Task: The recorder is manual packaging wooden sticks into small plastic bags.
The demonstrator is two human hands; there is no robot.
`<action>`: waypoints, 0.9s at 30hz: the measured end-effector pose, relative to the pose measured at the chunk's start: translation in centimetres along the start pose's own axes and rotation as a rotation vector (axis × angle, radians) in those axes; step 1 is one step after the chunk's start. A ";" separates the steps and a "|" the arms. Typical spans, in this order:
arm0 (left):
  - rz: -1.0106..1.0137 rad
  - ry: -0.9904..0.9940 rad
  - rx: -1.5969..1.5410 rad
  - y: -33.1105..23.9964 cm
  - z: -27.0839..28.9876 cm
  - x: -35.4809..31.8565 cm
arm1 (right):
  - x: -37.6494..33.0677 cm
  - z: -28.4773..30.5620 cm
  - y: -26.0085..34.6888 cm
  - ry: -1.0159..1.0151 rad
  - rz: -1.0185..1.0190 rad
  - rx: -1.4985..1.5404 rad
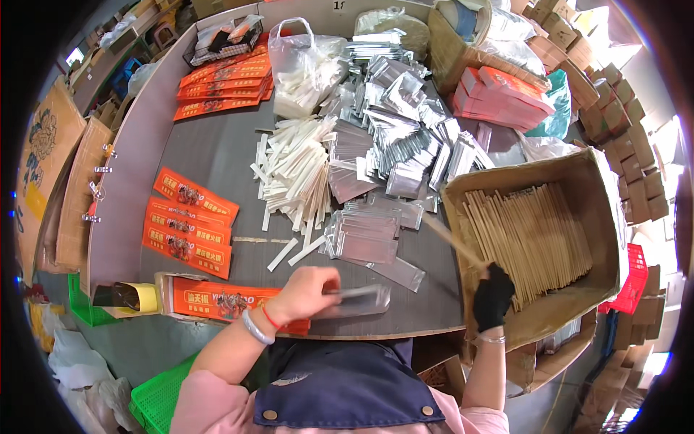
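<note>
Lower centre, the left hand (300, 295) has fingers pinched on a blurred clear packet (359, 301), while right of centre the gloved right hand (494, 296) clamps a wooden stick (457, 242) near one end, presumably leaving its tip free.

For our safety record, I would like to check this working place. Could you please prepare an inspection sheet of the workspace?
Surface: dark grey tabletop, largely covered toward the back.
Job's things: clear flat plastic sleeves heaped mid-table; flat white strips piled to their left; orange printed packets at left; thin pale wooden sticks in an open brown cardboard box at right.
Clutter: translucent white plastic bag and black wire basket at the back.
Grips: bare left grip holds a blurred clear sleeve; black-gloved right grip holds wooden stick material, count unclear.
Cables: nothing seen.
Surroundings: stacked brown cartons at right; green plastic crate at lower left.
</note>
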State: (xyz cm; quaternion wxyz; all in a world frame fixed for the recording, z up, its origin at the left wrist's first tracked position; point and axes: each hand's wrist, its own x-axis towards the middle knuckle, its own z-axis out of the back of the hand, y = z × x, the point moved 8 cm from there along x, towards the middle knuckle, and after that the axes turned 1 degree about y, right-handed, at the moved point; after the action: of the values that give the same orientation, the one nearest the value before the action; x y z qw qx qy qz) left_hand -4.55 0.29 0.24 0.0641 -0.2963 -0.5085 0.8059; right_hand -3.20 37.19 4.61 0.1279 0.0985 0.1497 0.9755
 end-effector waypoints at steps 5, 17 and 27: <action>-0.202 -0.319 0.565 0.2 0.7 -4.8 | -4.3 -3.3 9.3 0.349 0.557 0.270; -0.319 -0.381 0.703 0.1 -0.5 -5.6 | -6.2 -9.4 13.0 0.377 0.523 0.423; -0.380 -0.105 0.896 -1.1 -1.9 -3.9 | -8.5 -6.9 21.2 0.300 0.762 0.197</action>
State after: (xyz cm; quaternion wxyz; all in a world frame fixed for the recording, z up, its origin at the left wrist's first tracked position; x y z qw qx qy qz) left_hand -0.58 0.72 2.14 0.3055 -0.1006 -0.1590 0.9334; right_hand -1.45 13.44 3.53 -0.2751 0.0154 0.2120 0.9376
